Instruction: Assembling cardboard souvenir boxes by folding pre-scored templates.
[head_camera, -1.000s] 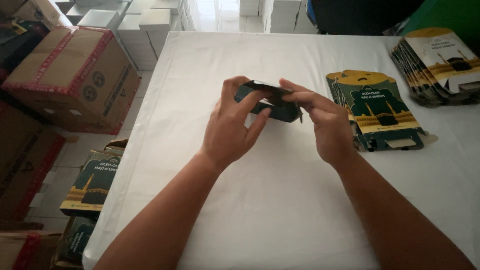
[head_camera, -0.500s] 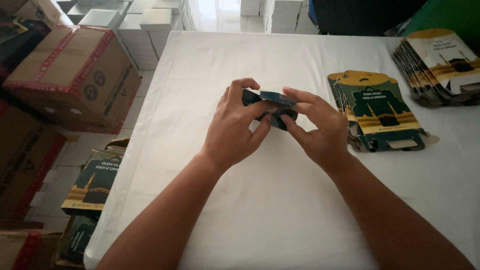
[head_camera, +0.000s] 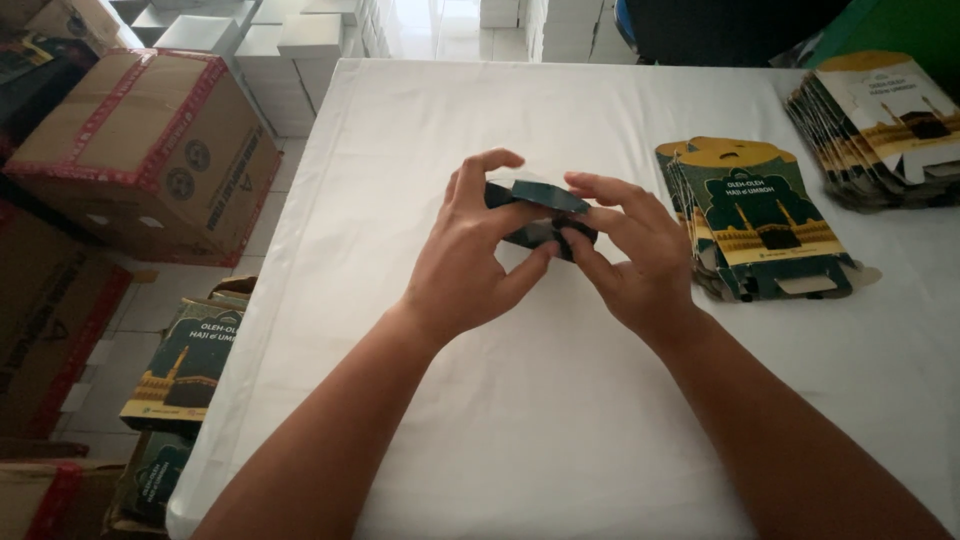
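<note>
Both hands close their grip on one small dark green carton (head_camera: 540, 215), held just above the middle of the white-covered desk (head_camera: 520, 420). Left hand (head_camera: 470, 260) wraps it from the near left side, thumb under and fingers curled over the top edge; right hand (head_camera: 630, 255) pinches the right end, fingertips pressing on a flap. The carton looks half folded, its pale-edged top panel tilted up.

To do this fold well, as I judge it, the left hand should keep the body square while the right presses the flap along its crease, so the panel seats without buckling; squeezing the walls too hard would likely crush the thin card.

Just right of the hands lies a fanned stack of flat cartons (head_camera: 755, 220), dark green with a yellow-gold arched top, a picture of a building with towers and a pale cut-out near the lower edge. Farther right, at the desk's far corner, a second stack (head_camera: 880, 125) lies flat, its upper faces cream and gold with a small dark motif. On the floor to the left stands a large brown cardboard box (head_camera: 140, 150) sealed with red-printed tape and bearing round dark marks on its side. Below it, finished green cartons (head_camera: 185, 360) of the same design stand in an open box. White boxes (head_camera: 250, 35) are stacked beyond the desk's far left corner.
</note>
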